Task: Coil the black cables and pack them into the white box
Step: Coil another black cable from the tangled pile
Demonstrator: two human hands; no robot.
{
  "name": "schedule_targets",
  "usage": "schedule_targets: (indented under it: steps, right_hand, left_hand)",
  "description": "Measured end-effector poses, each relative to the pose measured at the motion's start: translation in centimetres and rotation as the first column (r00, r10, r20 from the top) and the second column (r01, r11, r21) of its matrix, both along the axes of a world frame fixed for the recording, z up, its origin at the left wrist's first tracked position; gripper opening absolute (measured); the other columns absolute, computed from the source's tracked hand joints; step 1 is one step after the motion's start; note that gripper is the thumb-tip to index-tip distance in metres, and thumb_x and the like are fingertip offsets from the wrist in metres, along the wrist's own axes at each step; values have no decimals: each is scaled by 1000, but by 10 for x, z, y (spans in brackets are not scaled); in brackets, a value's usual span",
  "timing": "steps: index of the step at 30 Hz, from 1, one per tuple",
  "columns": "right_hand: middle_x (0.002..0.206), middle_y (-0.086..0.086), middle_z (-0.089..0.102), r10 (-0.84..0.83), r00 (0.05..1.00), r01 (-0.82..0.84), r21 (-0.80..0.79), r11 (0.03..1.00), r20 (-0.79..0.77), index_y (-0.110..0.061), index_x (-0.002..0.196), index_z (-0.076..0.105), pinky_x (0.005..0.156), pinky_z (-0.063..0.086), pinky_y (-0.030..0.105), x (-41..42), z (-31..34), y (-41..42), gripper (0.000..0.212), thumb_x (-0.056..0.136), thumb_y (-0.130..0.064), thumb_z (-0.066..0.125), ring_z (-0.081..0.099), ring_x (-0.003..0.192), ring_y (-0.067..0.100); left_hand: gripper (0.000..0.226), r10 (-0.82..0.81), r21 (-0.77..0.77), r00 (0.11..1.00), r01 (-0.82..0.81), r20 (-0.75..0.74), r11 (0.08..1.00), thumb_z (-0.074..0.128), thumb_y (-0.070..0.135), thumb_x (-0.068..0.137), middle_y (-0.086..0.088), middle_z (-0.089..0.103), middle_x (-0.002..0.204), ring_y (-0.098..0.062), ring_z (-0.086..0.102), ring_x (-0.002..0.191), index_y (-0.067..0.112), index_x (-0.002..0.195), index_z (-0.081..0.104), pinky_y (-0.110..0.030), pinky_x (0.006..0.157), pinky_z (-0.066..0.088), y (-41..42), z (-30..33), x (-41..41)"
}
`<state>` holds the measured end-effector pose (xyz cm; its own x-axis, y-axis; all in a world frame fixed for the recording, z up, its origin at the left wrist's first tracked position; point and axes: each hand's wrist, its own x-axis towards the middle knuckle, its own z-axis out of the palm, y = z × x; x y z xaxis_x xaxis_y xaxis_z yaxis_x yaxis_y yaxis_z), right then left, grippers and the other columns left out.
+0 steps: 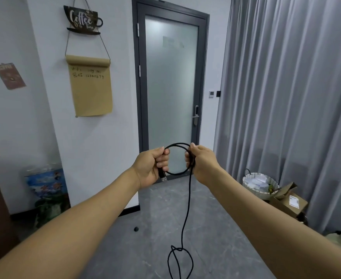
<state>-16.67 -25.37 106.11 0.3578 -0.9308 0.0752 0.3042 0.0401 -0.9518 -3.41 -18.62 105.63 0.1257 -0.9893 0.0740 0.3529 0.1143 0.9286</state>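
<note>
I hold a black cable (187,202) out in front of me at arm's length. Its upper part forms a round loop between my hands. My left hand (150,166) grips the loop's left side, and the silver USB plug (164,179) sticks out below the fingers. My right hand (201,164) grips the loop's right side. From there the rest of the cable hangs straight down and curls into a loose loop near the frame's bottom edge. No white box is in view.
A frosted glass door (171,81) stands straight ahead, grey curtains (290,97) at the right. A white woven basket (260,185) and a cardboard box (289,202) sit on the floor at right. A small black object (136,229) lies on the grey floor.
</note>
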Motion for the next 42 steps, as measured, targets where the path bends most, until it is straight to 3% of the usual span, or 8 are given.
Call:
schedule_targets:
  steps: [4,8,21,25,29,34,38,42]
  right_hand:
    - [64,6,55,40,967,-80,-151,985,-252,-10,72,45,54,43,25,0,-3,1,31,101,-21,38,51,54,16]
    - [63,3,47,13,863,-183,-289,940,-505,-10,71,51,53,35,24,-6,-12,-6,32,99,-24,45,39,52,12]
    - [57,-2,47,-353,721,71,-443,894,-596,-3,84,67,48,29,21,-47,-41,-38,15,89,-16,63,39,52,10]
    - [75,2,67,-474,616,-35,-624,781,-629,-4,87,72,65,49,27,-36,-34,-27,15,89,-10,58,60,72,18]
    - [87,3,72,-522,528,-237,-707,666,-669,-11,85,73,75,56,37,-24,-22,-13,13,86,-14,60,65,81,20]
    - [80,4,71,-392,604,-351,-674,650,-694,-13,79,72,70,54,36,-18,-2,-4,9,84,-17,66,65,74,22]
    - [76,8,67,-295,691,-330,-651,683,-660,-6,83,71,63,48,31,-17,11,0,13,84,-18,68,52,58,13]
    - [69,7,60,-268,720,-300,-635,712,-640,0,83,70,54,39,24,-19,15,-1,20,86,-20,67,43,54,12]
  left_hand:
    - [36,53,16,998,-53,23,998,30,20,103,10,27,46,-2,22,35,14,69,43,-14,34,18,3,4,10]
    - [36,204,12,979,-205,27,979,30,19,103,10,28,43,-1,20,32,13,70,41,-13,32,16,3,3,20]
    - [35,664,65,746,-661,-58,748,32,17,101,12,31,33,-3,20,27,14,68,41,-15,31,18,9,0,68]
    - [33,634,-42,763,-635,127,772,32,20,102,5,30,53,-5,23,37,15,71,45,-18,41,23,0,-1,49]
    - [37,551,-128,797,-537,248,834,29,22,104,9,28,47,-10,22,49,14,81,57,-23,51,23,-6,-3,30]
    - [36,430,-149,810,-406,399,902,28,19,104,1,38,59,-13,33,56,14,76,49,-19,52,30,-10,-5,11]
    - [35,301,-139,706,-279,641,950,29,22,104,-2,54,73,-12,49,67,17,77,51,-12,42,33,-9,-9,-1]
    - [36,165,-94,605,-148,779,985,30,27,104,-1,63,75,-8,53,67,18,78,54,-15,57,38,-7,-10,-8]
